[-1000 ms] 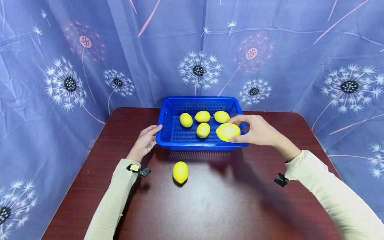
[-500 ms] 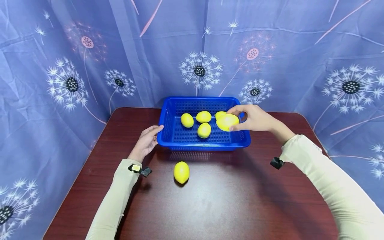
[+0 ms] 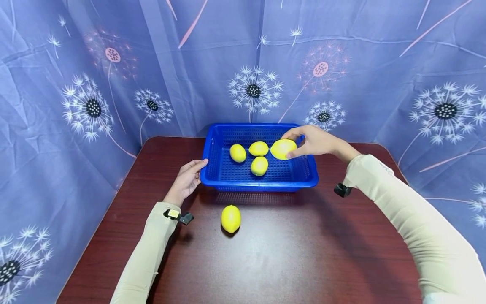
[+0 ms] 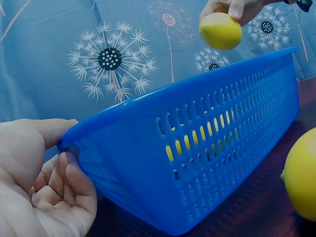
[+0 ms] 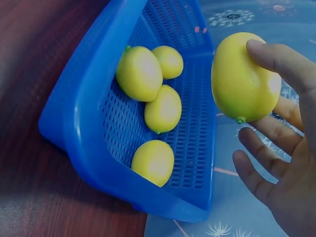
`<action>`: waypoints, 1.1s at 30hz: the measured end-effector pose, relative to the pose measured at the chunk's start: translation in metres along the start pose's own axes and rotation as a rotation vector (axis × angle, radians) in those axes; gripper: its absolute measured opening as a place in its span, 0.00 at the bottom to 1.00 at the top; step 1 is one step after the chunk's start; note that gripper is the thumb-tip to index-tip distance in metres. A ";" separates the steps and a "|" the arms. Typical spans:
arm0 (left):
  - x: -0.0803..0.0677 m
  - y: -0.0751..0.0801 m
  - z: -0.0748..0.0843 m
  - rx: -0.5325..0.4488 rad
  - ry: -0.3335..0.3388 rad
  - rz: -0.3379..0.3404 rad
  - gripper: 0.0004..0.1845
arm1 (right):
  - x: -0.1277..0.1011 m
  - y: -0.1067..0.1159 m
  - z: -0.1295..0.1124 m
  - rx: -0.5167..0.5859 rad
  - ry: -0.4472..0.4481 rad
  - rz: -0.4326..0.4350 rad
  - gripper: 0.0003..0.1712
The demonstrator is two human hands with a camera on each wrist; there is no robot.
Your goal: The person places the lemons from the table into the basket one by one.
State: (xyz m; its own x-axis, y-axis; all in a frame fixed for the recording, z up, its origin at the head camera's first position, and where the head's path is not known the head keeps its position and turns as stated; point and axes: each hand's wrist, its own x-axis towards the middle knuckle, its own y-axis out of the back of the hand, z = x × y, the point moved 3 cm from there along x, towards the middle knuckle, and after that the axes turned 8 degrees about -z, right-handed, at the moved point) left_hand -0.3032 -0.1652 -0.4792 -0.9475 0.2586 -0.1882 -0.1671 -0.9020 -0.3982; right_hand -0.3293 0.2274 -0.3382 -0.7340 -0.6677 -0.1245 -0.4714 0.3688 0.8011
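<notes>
**Blue basket, 6 lemons, 2 hands at work**

- Right hand (image 3: 313, 141): grip closed on 1 lemon (image 3: 283, 148), pinched between thumb and fingertips and carried above the far right part of the blue basket (image 3: 212, 171). The wrist view shows it clear of the mesh floor, held from the side, which leaves its underside free.
- Left hand (image 3: 187, 179): grip on the basket's near left corner, thumb over the rim and fingers curled against the outside wall; this likely steadies the light plastic basket.
- Basket contents: in the head view 3 lemons (image 3: 259, 165) rest on the floor, 2 in a far row, 1 nearer. The right wrist view shows a 4th, hidden in the head view behind the held lemon.
- Loose lemon (image 3: 230, 218): lies on the dark red desk (image 3: 288, 257), just near of the basket, apart from both hands.
- Backdrop: blue dandelion-print cloth (image 3: 379, 76) behind and to both sides.
</notes>
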 end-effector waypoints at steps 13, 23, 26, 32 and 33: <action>-0.003 0.000 0.000 0.009 0.000 0.007 0.07 | 0.034 -0.008 0.014 -0.035 -0.056 -0.079 0.30; -0.002 0.000 0.000 0.011 0.002 0.003 0.07 | 0.056 -0.011 0.027 -0.177 -0.136 -0.164 0.30; -0.002 0.000 0.000 0.007 -0.002 0.005 0.07 | 0.061 -0.012 0.030 -0.192 -0.161 -0.204 0.31; -0.001 0.000 0.000 -0.007 -0.010 0.002 0.06 | 0.068 -0.015 0.029 -0.286 -0.197 -0.282 0.34; -0.001 0.000 -0.001 -0.007 -0.010 0.002 0.06 | 0.069 -0.016 0.029 -0.306 -0.203 -0.293 0.34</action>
State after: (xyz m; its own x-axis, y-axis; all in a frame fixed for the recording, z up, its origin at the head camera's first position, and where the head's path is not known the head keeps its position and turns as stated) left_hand -0.3022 -0.1651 -0.4795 -0.9506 0.2528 -0.1800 -0.1629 -0.9001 -0.4041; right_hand -0.3865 0.1944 -0.3769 -0.6870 -0.5638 -0.4585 -0.5292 -0.0443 0.8474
